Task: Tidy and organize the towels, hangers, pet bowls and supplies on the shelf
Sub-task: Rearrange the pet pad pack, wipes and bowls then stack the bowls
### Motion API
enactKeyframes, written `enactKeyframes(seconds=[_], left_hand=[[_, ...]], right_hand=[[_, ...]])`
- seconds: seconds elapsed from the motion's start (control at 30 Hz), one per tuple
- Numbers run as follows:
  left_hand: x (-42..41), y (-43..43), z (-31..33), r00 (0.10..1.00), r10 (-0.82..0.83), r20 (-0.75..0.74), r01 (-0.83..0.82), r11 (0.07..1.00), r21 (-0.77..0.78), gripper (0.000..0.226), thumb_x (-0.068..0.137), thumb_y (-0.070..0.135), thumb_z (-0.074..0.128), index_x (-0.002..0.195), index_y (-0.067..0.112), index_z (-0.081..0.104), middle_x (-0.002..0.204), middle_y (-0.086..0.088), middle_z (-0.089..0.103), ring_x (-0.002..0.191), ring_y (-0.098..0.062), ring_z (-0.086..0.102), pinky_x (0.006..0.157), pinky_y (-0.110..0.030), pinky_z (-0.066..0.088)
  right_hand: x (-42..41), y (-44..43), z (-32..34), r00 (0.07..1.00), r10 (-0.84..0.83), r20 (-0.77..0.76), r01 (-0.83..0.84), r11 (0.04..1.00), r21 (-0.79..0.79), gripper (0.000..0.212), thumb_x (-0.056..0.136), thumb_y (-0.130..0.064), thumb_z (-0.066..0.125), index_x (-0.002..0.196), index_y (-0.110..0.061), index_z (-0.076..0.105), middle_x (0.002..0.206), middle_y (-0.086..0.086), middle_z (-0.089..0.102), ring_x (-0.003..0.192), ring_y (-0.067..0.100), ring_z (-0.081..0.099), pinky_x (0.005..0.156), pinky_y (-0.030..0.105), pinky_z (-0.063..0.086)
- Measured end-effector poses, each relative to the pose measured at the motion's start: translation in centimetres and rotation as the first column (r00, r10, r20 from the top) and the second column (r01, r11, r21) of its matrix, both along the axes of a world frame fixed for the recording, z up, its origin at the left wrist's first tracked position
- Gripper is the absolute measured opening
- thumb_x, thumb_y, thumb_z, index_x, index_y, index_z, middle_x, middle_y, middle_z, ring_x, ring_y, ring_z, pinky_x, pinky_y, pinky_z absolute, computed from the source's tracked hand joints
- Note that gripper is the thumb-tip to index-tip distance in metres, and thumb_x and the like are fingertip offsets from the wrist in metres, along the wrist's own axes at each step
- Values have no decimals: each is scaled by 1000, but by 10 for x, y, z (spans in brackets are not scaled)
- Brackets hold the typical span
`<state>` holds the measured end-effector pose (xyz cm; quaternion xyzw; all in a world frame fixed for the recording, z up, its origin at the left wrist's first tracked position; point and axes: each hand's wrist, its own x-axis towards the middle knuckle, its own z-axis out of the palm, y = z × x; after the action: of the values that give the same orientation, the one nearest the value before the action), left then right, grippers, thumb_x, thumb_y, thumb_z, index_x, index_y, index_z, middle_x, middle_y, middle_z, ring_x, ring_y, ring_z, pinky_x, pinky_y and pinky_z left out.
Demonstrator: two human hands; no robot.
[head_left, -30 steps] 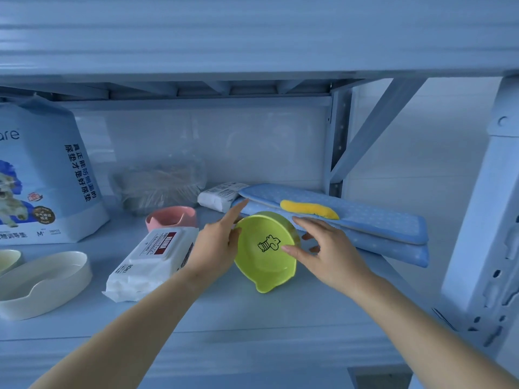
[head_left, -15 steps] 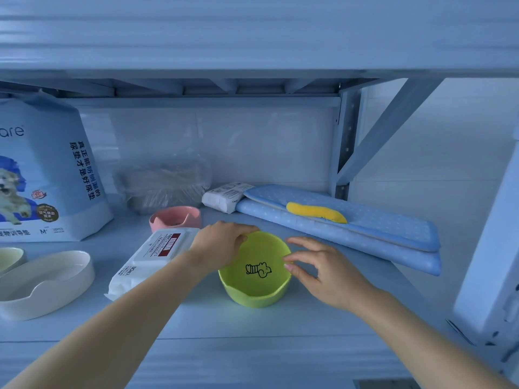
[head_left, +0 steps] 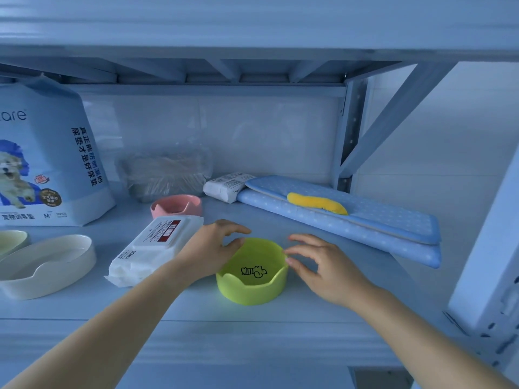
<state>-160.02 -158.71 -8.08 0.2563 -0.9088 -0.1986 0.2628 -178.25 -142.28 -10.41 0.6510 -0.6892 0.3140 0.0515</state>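
Note:
A lime-green pet bowl [head_left: 252,287] with a small cartoon print stands upright on the shelf board [head_left: 252,329], near its front edge. My left hand [head_left: 210,248] is at the bowl's left rim, thumb touching it and fingers arched apart above it. My right hand [head_left: 323,265] is at the right rim, fingers spread, tips just touching or barely off it. Behind sits a pink bowl [head_left: 177,206], with a white wipes pack [head_left: 157,242] beside my left wrist. A cream oval bowl [head_left: 47,265] lies at the left.
A pet-pad bag [head_left: 47,164] stands at the back left, and a clear plastic bag [head_left: 165,175] sits by the rear wall. Folded blue dotted mats [head_left: 351,220] carry a yellow piece [head_left: 317,203], next to a small white pack [head_left: 227,186]. The shelf upright [head_left: 488,262] rises at right.
The green bowl went from tilted on its edge against the mats to standing flat nearer the front. Both hands have loosened from its rim, fingers spreading.

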Motion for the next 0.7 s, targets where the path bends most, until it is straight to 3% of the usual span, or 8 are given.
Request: enactKeyframes(seconds=[0.2, 0.43, 0.57, 0.7], left_hand=[[-10, 12, 18, 1000, -18, -24, 18, 1000, -3, 18, 90, 35, 57, 106, 36, 64, 115, 13, 61, 106, -6, 55, 89, -26, 42], [-30, 12, 26, 999, -38, -8, 37, 998, -41, 15, 88, 36, 58, 100, 41, 64, 110, 16, 62, 102, -1, 55, 86, -24, 43], [-37, 11, 25, 999, -46, 15, 47, 997, -66, 15, 87, 37, 58, 101, 42, 63, 108, 17, 62, 102, 0, 55, 85, -24, 43], [-32, 4, 31, 1000, -12, 16, 13, 997, -79, 17, 87, 35, 59, 103, 39, 63, 109, 16, 63, 102, -2, 55, 81, -23, 41]], right_hand=[[-44, -2, 22, 964, -262, -51, 257, 962, -97, 30, 87, -25, 61, 116, -16, 63, 126, -2, 57, 116, 18, 54, 93, 28, 41], [-83, 10, 24, 780, -573, -252, 614, 779, 129, 46, 89, -28, 54, 131, -13, 42, 133, 6, 40, 122, 25, 40, 91, 36, 43], [-86, 10, 24, 764, -595, -248, 637, 756, 148, 45, 90, -27, 54, 131, -12, 41, 131, 5, 43, 119, 26, 43, 88, 36, 43], [-70, -5, 29, 823, -526, -214, 550, 832, 71, 46, 90, -26, 54, 133, -13, 41, 135, 1, 42, 123, 23, 42, 88, 36, 46]])
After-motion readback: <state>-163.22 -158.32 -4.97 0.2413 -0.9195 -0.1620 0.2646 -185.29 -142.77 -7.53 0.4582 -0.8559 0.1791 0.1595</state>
